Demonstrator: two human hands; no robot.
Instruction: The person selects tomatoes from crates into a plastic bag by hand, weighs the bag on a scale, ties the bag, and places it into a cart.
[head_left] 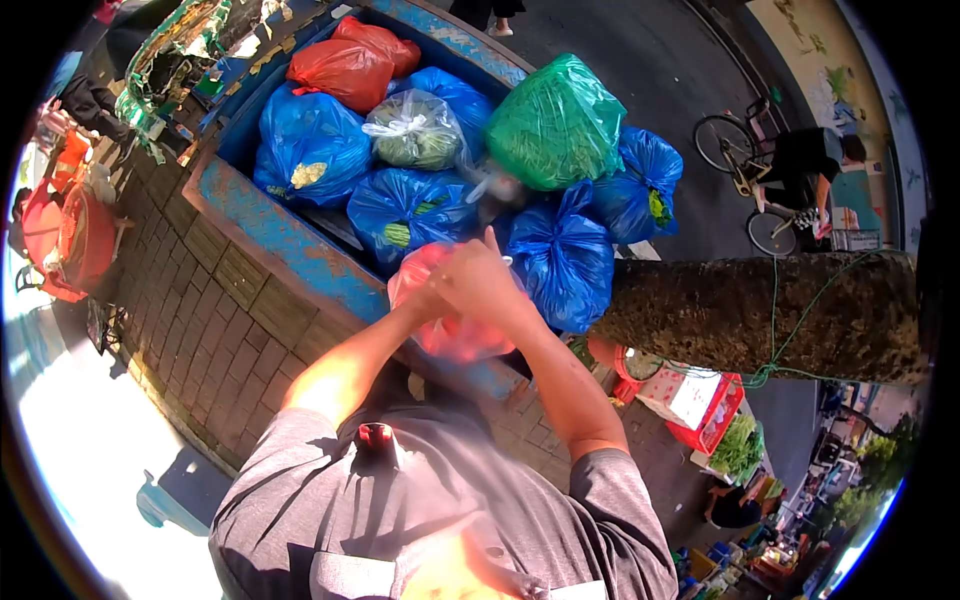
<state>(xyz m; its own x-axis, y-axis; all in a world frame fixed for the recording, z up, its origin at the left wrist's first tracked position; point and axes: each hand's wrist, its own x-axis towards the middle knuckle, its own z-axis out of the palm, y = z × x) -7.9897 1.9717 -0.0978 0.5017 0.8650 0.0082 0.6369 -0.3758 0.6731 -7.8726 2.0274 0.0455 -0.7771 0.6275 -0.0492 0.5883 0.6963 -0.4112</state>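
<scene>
Both hands come together over a pinkish-red plastic bag point(460, 340) at the near edge of a blue cart point(290, 245). My left hand point(430, 296) is closed at the top of this bag, partly hidden behind the other hand. My right hand point(478, 280) is closed there too, with one finger pointing up. The bag's neck is covered by the fingers, and the area is slightly blurred. Just beyond the hands lie a blue bag point(412, 215) with greens showing through and a knotted blue bag point(562, 262).
Further into the cart sit a red bag point(350, 65), a clear bag of greens point(415, 130) and a large green bag point(556, 120). A tree trunk point(760, 310) with green string stands to the right. Beyond it, a person rides a bicycle point(740, 165). Red crates point(710, 410) are near the trunk.
</scene>
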